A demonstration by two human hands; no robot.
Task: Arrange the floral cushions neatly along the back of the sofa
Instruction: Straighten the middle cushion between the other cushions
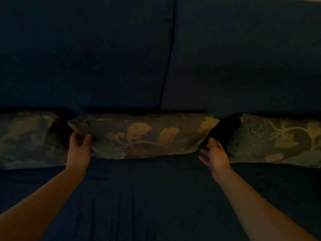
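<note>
Three floral cushions stand in a row against the dark blue sofa back (104, 58). The middle cushion (144, 136) has pale leaf patterns on grey. My left hand (79, 150) grips its left edge, thumb on the front face. My right hand (214, 153) is open, fingers spread, just off the cushion's lower right corner and not touching it. The left cushion (27, 138) and the right cushion (274, 138) lean upright on either side, each with a small gap to the middle one.
The dark blue sofa seat (152, 197) stretches toward me between my forearms. A seam (166, 66) divides the two back panels. The room is dim. A pale strip of wall (304, 0) shows at the top right.
</note>
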